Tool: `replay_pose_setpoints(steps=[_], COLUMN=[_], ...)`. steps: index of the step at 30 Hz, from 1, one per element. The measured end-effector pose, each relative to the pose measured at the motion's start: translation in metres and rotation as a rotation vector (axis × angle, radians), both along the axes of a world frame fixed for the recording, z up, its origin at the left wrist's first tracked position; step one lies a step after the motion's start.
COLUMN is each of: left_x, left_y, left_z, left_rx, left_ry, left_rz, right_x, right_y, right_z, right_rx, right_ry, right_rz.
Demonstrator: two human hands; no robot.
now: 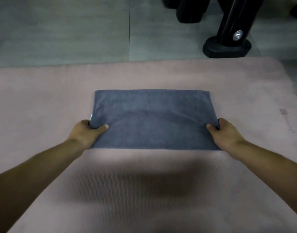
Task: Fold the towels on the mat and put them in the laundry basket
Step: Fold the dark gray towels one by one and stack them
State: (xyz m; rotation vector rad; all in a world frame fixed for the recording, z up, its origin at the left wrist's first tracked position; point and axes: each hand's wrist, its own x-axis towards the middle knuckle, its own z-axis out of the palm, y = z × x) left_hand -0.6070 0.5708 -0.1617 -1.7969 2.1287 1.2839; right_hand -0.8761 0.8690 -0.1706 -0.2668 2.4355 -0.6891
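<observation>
Now grey towel point(152, 118) pinched at side edges by left hand point(87, 132) and right hand point(226, 133) on pink mat point(43, 98); corners best kept aligned, fold pressed flat.

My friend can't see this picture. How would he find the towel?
Find the big pink mat on the grey floor. In its middle lies a flat rectangle, the towel, with the left hand and right hand gripping its sides. It is the only blue-grey cloth there.

Black stand point(231, 26) cut off by top edge, mat point(43, 98) print point(287, 120) too blurred to read
</observation>
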Motion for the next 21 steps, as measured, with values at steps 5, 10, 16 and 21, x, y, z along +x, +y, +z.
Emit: replay_pose_setpoints(steps=[5, 10, 16, 21], left_x=[0.026, 0.041, 0.000, -0.035], left_y=[0.014, 0.019, 0.065, 0.066], left_z=[0.002, -0.001, 0.002, -0.043], left_rx=[0.114, 0.015, -0.560, -0.611], left_ry=[-0.098, -0.219, -0.034, -0.259], left_rz=[-0.121, -0.207, -0.689, -1.083], right_x=[0.010, 0.026, 0.075, 0.082], right_y=[0.029, 0.033, -0.026, -0.081], right_z=[0.001, 0.006, -0.007, -0.030], right_rx=[0.133, 0.256, 0.077, 0.226], right_ry=[-0.036, 0.111, 0.643, 0.466], right_rz=[0.139, 0.170, 0.900, 1.011])
